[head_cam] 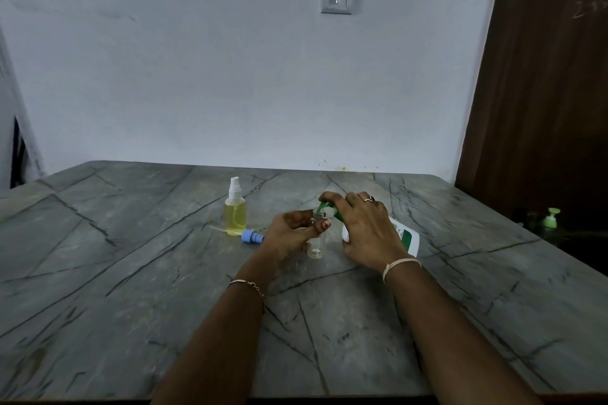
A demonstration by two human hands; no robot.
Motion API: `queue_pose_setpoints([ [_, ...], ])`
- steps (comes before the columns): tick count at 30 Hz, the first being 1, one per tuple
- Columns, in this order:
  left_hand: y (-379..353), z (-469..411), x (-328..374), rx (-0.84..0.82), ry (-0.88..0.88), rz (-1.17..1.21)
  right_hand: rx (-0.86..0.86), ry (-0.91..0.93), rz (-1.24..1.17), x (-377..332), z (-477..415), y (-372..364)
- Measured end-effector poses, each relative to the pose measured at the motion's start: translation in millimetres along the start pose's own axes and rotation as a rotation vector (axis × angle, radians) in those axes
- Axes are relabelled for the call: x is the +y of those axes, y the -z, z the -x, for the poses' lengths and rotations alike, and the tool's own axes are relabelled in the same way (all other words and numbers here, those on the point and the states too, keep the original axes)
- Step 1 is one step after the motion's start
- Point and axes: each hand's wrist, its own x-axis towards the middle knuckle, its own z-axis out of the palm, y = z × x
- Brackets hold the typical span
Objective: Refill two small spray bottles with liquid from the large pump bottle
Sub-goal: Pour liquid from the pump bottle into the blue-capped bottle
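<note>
The left hand point(289, 233) had its fingers and thumb curled round the neck of a small clear bottle point(315, 248), which stood upright on the table point(131, 273). The right hand point(365, 230) gripped the white pump bottle point(408, 237), tilted, with its fingers curled over the green nozzle point(324, 206) at the small bottle's mouth. Left of the left fingers, apart from them, stood a spray bottle point(235, 215) of yellow liquid, with a blue cap point(251, 236) lying nearer them.

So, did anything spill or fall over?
No spill shows. The blue spray cap lies on its side near the yellow bottle; the pump bottle leans only because the right hand tips it over the clear bottle.
</note>
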Motion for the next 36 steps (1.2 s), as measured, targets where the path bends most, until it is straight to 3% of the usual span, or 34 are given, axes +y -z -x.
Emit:
queue_pose_setpoints([
  [14,-0.9,-0.1,-1.1,-0.019,0.028,0.041,0.037,0.025,0.091,2.7,4.9,-2.5],
  [36,0.5,1.0,-1.7,-0.023,0.054,0.062,0.035,0.004,0.009,-2.9,1.5,-1.4],
])
